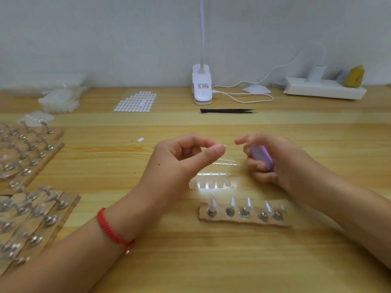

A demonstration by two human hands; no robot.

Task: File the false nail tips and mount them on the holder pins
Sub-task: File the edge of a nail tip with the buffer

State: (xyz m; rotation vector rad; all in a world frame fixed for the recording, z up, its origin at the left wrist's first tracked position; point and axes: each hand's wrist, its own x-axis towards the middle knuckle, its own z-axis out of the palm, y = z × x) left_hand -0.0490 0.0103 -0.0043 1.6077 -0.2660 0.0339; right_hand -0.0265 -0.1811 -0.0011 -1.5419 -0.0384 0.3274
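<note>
Wooden counter (190, 261) before you. Your left hand (179, 163) pinches a nail tip (223, 146); your right hand (281, 163) grips a purple file (261, 157).

The holder strip (243, 222) lies front centre, the tip tray (195, 184) just behind it, tweezers (226, 111) farther back, the clamp lamp (202, 87) behind those, and spare holders (70, 205) to the left.

Clip lamp (202, 85), tweezers (226, 111), power strip (323, 90)

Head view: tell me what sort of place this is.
Probably a false-nail craft workbench: wooden holder strip with metal pins, sheet of white oval adhesive tabs, white clip-on desk lamp.
</note>
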